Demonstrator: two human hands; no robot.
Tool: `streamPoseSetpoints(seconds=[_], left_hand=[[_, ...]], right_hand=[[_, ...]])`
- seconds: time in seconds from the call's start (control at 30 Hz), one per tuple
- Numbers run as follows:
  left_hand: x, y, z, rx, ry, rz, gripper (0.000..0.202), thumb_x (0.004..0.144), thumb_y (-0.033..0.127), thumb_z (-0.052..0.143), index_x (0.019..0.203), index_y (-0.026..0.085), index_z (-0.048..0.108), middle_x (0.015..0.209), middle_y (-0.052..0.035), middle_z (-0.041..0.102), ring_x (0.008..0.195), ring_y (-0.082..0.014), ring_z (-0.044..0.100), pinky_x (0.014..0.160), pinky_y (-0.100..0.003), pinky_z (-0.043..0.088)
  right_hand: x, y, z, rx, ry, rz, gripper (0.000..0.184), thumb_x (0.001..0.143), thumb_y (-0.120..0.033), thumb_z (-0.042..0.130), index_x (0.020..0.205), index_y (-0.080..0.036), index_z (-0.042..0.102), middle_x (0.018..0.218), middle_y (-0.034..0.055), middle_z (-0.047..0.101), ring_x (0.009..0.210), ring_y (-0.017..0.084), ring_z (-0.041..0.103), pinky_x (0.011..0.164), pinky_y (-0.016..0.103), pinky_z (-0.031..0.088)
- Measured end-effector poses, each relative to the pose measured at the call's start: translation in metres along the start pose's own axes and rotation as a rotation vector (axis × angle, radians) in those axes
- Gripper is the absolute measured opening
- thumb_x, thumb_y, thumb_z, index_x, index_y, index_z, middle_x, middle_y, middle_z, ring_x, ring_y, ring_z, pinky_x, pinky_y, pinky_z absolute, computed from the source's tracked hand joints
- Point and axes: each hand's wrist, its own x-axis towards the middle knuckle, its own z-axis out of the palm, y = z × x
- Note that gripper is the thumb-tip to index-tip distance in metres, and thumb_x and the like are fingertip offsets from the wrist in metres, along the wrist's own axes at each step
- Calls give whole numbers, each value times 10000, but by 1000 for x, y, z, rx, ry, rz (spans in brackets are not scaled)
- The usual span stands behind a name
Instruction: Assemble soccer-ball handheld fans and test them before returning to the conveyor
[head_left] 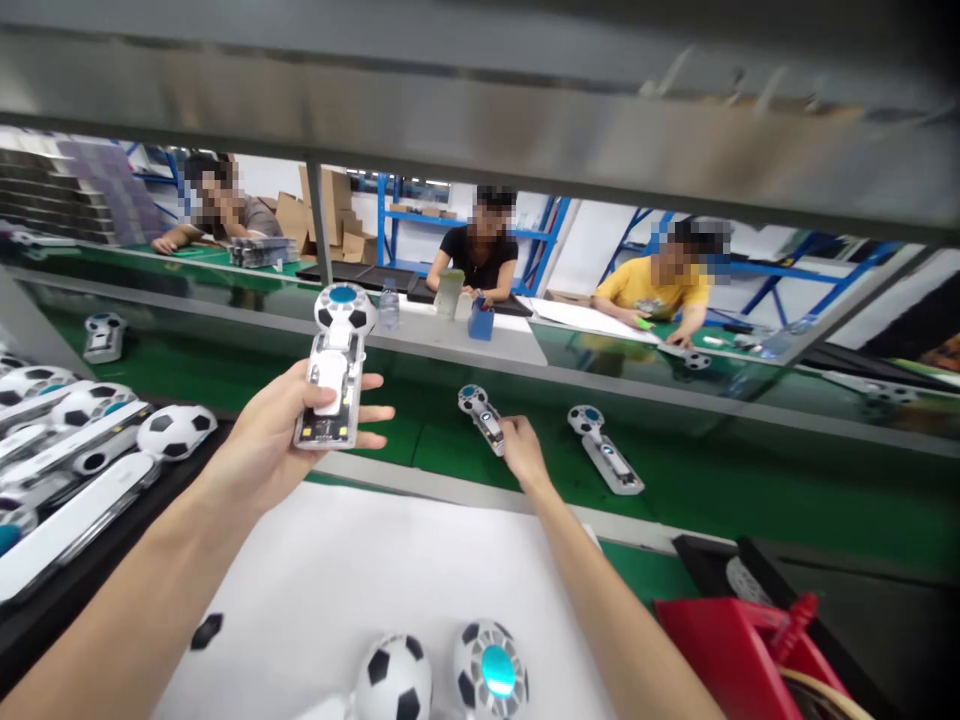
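My left hand [259, 430] holds up a football-patterned gadget [331, 375] with a round head, a blue disc and a clear handle showing a circuit board. The thumb presses on the white part of its handle, and the other fingertips stick out behind it. Farther right, my right hand [523, 450] grips the lower end of a second football-patterned gadget [480, 415] over the green conveyor belt [420, 430]. To the right of that hand, another such gadget [607, 450] lies on the belt. Two ball-shaped heads [394, 680] show on the white work surface [337, 560] below.
A black tray [45, 635] at left is piled with similar gadgets [90, 480]. A red container [720, 650] stands at lower right beside black trays [825, 600]. A metal beam [450, 130] crosses overhead. Three people sit across the line, near a blue box [481, 320].
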Motion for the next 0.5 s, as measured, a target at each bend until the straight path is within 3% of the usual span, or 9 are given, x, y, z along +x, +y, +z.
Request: streamPoseSetpoints(seconds=[0.1,0.17,0.27,0.33,0.37,0.43,0.5], left_hand=[[-7,2,2,-54,-53,47,364,790,140,622,1150,124,576,1081,-130,728,926,-365,739,668,-458,666],[-11,5,4,-90,-111,95,343,784,122,627,1123,130,579,1005,-117,744,909,-383,740,658,-486,664],[-16,11,7,-118,-160,136,329,773,87,620,1098,126,586,954,-112,755,884,-402,741,632,-520,657],[-19,15,8,-126,-153,145,314,765,69,599,1075,116,591,933,-111,757,866,-406,742,630,-545,651],[-20,17,8,-128,-143,149,308,763,60,587,1067,112,592,924,-110,756,864,-409,742,631,-554,649],[-22,21,8,-124,-115,154,287,771,47,555,1050,102,590,914,-109,753,862,-409,742,632,-559,647],[-23,25,7,-108,-96,148,285,786,25,507,1050,99,581,922,-105,748,876,-399,742,660,-571,643]], right_hand=[[-7,-16,-12,-172,27,-81,227,956,-322,631,1104,-150,643,1167,80,642,1039,229,631,906,449,529],[-20,-42,-28,-246,54,-156,175,933,-272,653,1056,-148,655,1140,76,648,1032,225,623,920,441,509],[-67,-94,-60,-285,63,-294,114,912,-184,617,1007,-163,676,861,27,680,820,177,631,803,322,498],[-115,-124,-79,-280,43,-362,166,958,-290,532,976,-207,675,702,-18,637,650,147,594,615,247,457],[-142,-133,-85,-293,6,-397,207,950,-361,531,898,-223,676,629,-30,609,572,142,555,535,237,411],[-195,-134,-92,-450,-227,-440,356,941,-451,500,695,-229,628,526,-20,545,481,145,490,448,246,317],[-240,-113,-89,-598,-404,-308,444,905,-484,548,539,-234,554,483,6,543,402,149,441,427,285,218]])
